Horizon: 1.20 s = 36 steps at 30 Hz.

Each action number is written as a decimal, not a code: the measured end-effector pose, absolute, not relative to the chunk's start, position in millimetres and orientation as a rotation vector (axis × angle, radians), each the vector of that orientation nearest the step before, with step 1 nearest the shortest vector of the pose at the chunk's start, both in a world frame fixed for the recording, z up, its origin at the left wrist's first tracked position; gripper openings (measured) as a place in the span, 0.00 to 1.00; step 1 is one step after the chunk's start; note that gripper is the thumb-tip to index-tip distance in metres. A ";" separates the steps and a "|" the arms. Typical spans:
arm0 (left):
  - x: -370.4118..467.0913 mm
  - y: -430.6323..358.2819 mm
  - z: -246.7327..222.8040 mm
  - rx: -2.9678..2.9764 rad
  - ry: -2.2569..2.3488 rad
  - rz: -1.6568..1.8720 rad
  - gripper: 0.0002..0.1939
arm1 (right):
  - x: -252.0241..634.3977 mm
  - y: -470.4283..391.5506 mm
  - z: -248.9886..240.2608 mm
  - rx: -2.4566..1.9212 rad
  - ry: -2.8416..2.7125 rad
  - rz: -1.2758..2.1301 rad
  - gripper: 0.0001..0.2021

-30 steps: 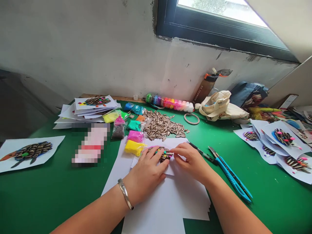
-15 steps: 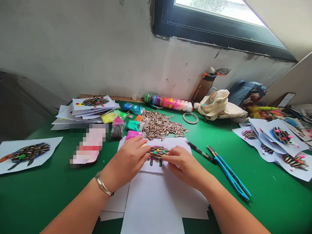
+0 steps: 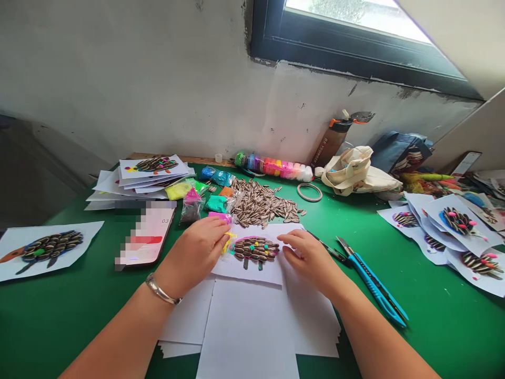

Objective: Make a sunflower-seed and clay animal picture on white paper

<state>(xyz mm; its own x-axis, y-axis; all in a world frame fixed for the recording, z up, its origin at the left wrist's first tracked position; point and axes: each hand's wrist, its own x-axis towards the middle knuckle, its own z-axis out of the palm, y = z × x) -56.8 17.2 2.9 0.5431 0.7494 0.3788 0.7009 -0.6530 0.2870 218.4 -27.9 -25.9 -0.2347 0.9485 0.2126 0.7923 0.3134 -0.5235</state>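
Note:
A white sheet carries an oval body of striped sunflower seeds, dotted with small green and yellow clay balls, with a purple outline and two dark legs. To its left, my left hand has its fingers stretched out, the tips beside a yellow clay packet in clear plastic. Part of the packet is hidden by those fingers. My right hand hovers just right of the seed body, fingers apart and with nothing in them. More white paper lies beneath and nearer to me.
A heap of sunflower seeds lies behind the sheet, beside bagged clay. At the right are a pen and a blue utility knife. A phone and finished seed pictures sit left, with more pictures far right.
Both hands have drawn apart from the seed body, the left one leftward and the right one rightward. More of the seed picture and the yellow packet now shows.

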 end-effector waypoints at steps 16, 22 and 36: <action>-65.9 32.2 -13.3 2.704 1.451 0.484 0.14 | 207.1 -18.9 -46.1 -1.559 -2.090 0.340 0.25; -69.7 37.3 -22.6 2.684 1.625 0.514 0.15 | 203.4 -11.1 -55.4 -1.552 -2.091 0.256 0.22; -67.9 38.3 -22.4 2.589 1.671 0.434 0.20 | 208.9 -3.8 -63.7 -1.487 -2.066 0.203 0.18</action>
<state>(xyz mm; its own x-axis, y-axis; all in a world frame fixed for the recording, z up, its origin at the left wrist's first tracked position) -67.9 38.3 -22.4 0.3847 0.8974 0.2160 0.8892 -0.4231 0.1741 208.9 -3.8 -63.7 -0.2108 0.9071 0.3642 0.8191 0.3673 -0.4406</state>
